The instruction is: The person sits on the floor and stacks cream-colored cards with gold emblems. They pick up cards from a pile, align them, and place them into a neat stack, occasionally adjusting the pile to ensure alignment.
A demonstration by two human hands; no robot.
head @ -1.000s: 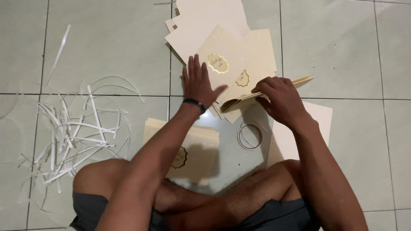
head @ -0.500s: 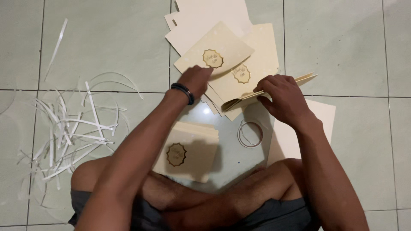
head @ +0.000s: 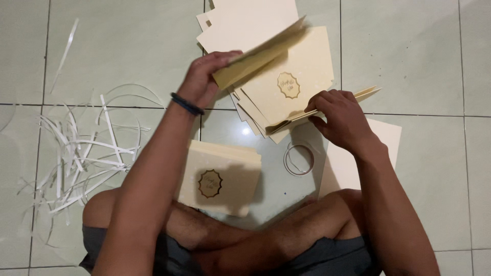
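Observation:
I sit cross-legged on a tiled floor. My left hand (head: 204, 79) grips a cream folded card (head: 258, 56) and holds it raised and tilted above a loose heap of cream cards (head: 289, 87) with gold emblems. My right hand (head: 340, 120) pinches the edge of a folded card (head: 358, 97) that lies half open at the right of the heap. A neat stack of cream cards (head: 220, 176) with a gold emblem rests by my left knee.
A pile of white paper strips (head: 82, 148) sprawls on the floor at the left. A clear tape ring (head: 299, 158) lies between the stack and a plain cream sheet (head: 368, 153) under my right forearm.
My left hand went from pressing flat on the top card to picking it up; the card now stands lifted and tilted. My right hand has stayed on the folded card.

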